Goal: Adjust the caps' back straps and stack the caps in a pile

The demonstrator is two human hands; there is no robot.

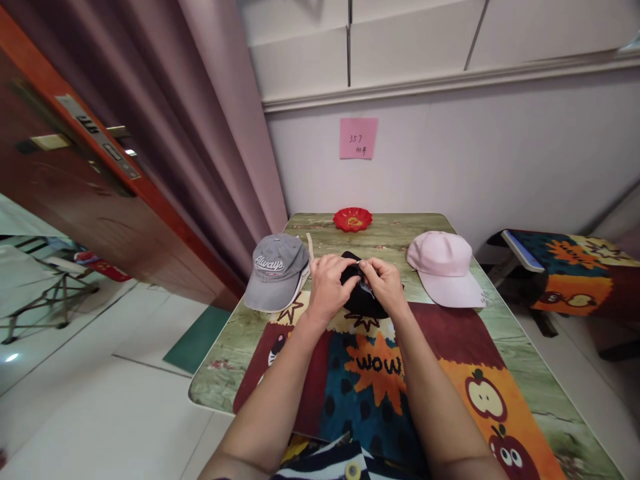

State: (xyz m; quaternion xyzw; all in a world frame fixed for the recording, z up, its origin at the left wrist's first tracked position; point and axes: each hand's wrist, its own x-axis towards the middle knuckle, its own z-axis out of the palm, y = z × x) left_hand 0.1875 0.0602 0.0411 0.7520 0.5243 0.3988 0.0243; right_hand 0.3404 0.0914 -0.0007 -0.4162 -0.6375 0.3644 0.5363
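Observation:
A black cap (367, 303) lies in the middle of the table, on the upper edge of a colourful mat. My left hand (330, 283) pinches the cap's upper part from the left. From the right, my right hand (384, 283) pinches the same part, its fingertips close to those of my left hand. Something small and shiny shows between the fingertips, too small to make out. To the left sits a grey cap (280, 267) with white lettering, and a pink cap (445, 267) sits to the right, its brim toward me.
Behind the caps, a red scalloped dish (353, 219) stands near the table's far edge. The mat (370, 373) covers the table's near middle. A wooden door (125, 200) and purple curtain are at the left, and another low table (575, 267) stands at the right.

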